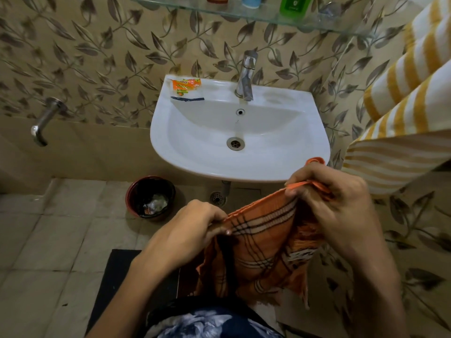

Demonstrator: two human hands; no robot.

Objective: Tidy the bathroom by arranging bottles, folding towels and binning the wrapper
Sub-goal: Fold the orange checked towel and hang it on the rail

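An orange checked towel (258, 259) hangs in front of me below the sink. My left hand (195, 223) pinches its top edge on the left; my right hand (334, 198) grips the bunched top edge on the right. An orange wrapper (186, 85) lies on the back left rim of the white sink (288, 167). Several bottles stand on the glass shelf (244, 14) above, among them a green bottle (294, 4) and a blue bottle (251, 1). A yellow and white striped towel (400, 98) hangs at the right.
A red bin (150, 197) with rubbish inside stands on the tiled floor left of the sink pipe. A tap (246, 76) rises at the sink's back. A wall tap (45, 120) sticks out at the left. A dark mat (117, 276) lies at my feet.
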